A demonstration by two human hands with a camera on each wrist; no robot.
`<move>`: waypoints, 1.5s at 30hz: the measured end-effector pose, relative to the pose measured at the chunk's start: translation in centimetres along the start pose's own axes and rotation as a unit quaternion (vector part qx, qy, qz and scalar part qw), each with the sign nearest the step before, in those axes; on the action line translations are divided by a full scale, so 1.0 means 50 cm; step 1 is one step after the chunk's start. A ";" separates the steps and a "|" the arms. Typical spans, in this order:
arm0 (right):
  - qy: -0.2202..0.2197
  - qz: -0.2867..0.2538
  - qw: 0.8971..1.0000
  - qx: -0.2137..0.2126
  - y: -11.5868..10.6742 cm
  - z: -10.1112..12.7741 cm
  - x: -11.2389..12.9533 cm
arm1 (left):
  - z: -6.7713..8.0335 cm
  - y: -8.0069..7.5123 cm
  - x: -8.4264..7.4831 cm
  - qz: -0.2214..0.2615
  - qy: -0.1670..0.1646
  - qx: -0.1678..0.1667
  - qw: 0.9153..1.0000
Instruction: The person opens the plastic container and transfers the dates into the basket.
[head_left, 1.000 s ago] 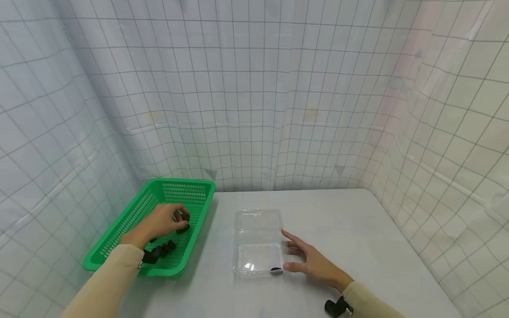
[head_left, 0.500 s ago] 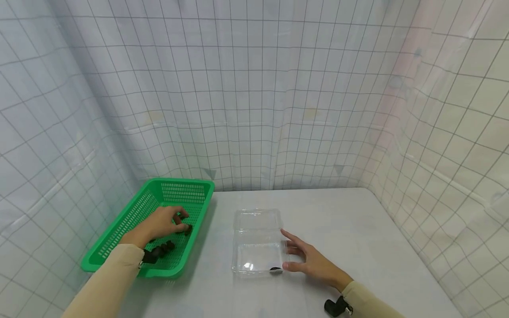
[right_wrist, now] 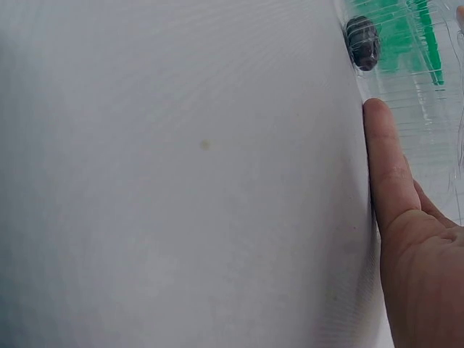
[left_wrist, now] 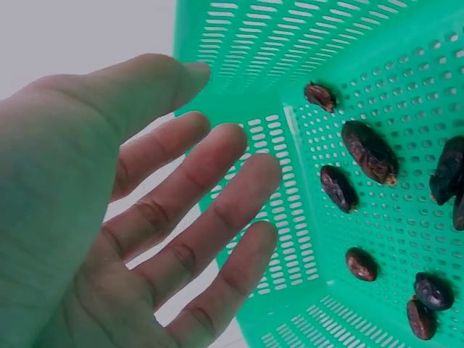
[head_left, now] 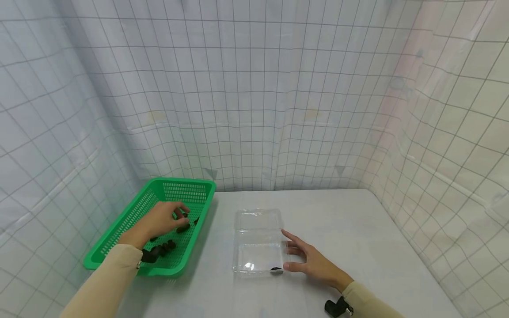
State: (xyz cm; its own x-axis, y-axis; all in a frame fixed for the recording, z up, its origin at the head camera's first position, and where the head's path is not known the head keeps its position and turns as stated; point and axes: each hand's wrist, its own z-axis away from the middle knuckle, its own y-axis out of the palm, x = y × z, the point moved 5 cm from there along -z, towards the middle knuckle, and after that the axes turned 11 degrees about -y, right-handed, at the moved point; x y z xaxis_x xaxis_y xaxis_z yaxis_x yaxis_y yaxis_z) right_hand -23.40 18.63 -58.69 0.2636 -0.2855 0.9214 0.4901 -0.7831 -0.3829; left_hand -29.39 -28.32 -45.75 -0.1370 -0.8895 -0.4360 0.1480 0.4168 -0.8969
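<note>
Far left on the bench (head_left: pixel 350 229): green basket (head_left: pixel 119 240), slotted walls, long axis running away from the person and slightly right. Dark dried fruits, dates by the look (left_wrist: pixel 370 151), lie loose on its floor, most toward the near end, a few mid-floor.

Left hand (head_left: pixel 159 221) sits inside the basket over the middle. Wrist view shows the left fingers (left_wrist: pixel 217 210) straight and spread, palm open, nothing held; grip is apart. The dates lie just beyond and to the side of the fingertips, not touching, nearest ones a short reach off. The largest date is oblong, long axis running diagonally across the basket floor. This is the nearer hand to the fruit by far.

Centre: clear plastic box (head_left: pixel 258 240), lid hinged open at the far side, well apart from the basket. One date (right_wrist: pixel 362 42) already sits in its near right corner.

Right of that: right hand (head_left: pixel 314 263) flat on the bench, right fingers (right_wrist: pixel 384 163) straight and pressed along the box's right wall, steadying it. Grip is apart, holding nothing.
</note>
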 end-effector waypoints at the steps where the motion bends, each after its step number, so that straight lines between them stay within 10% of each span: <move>1: 0.000 0.000 1.000 0.000 0.000 0.001 0.000 | 0.002 -0.001 -0.005 -0.001 0.002 -0.005 1.000; 23: 0.000 0.002 1.000 0.001 0.001 0.002 0.003 | 0.034 0.003 -0.196 -0.024 0.076 -0.126 0.989; 45: -0.004 0.001 1.000 -0.001 0.001 0.001 0.002 | 0.003 0.128 -0.337 -0.008 0.181 -0.052 0.982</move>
State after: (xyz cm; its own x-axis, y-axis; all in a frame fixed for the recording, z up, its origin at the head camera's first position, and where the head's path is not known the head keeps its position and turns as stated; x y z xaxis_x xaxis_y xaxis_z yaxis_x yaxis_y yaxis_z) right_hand -23.32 18.58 -58.60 0.2705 -0.2833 0.9201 0.4884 -0.7832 -0.3848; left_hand -26.00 -10.72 -44.12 -0.4799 -0.7790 -0.4035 0.0448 0.4376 -0.8981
